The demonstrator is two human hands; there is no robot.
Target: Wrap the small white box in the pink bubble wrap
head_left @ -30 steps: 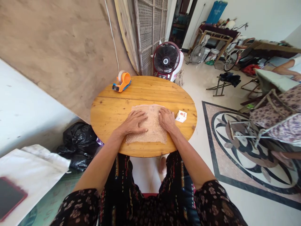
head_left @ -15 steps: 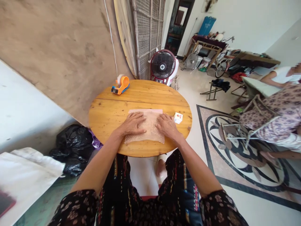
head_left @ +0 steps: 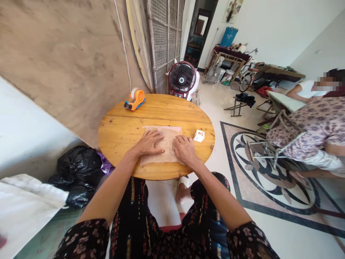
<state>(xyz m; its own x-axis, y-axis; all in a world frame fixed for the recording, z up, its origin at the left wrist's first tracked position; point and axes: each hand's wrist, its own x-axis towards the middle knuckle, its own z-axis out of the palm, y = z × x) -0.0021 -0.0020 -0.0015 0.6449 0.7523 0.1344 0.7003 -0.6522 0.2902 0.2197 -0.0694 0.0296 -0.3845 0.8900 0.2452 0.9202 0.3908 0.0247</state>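
A pinkish bubble-wrap sheet (head_left: 165, 135) lies flat on the round wooden table (head_left: 124, 129). My left hand (head_left: 148, 142) rests on its left half with fingers stretched flat. My right hand (head_left: 183, 149) presses the sheet's right part, fingers also flat. A small white and red box (head_left: 199, 135) sits just right of the sheet, near my right hand. An orange tape dispenser (head_left: 134, 99) stands at the table's far left edge.
A red floor fan (head_left: 182, 78) stands behind the table by a wicker panel. Black bags (head_left: 81, 169) lie on the floor at the left. A person in patterned cloth (head_left: 312, 124) sits at the right beside a metal frame (head_left: 266, 147).
Both hands have slid toward me along the sheet, uncovering its far edge. The camera has tilted up, showing more of the room.
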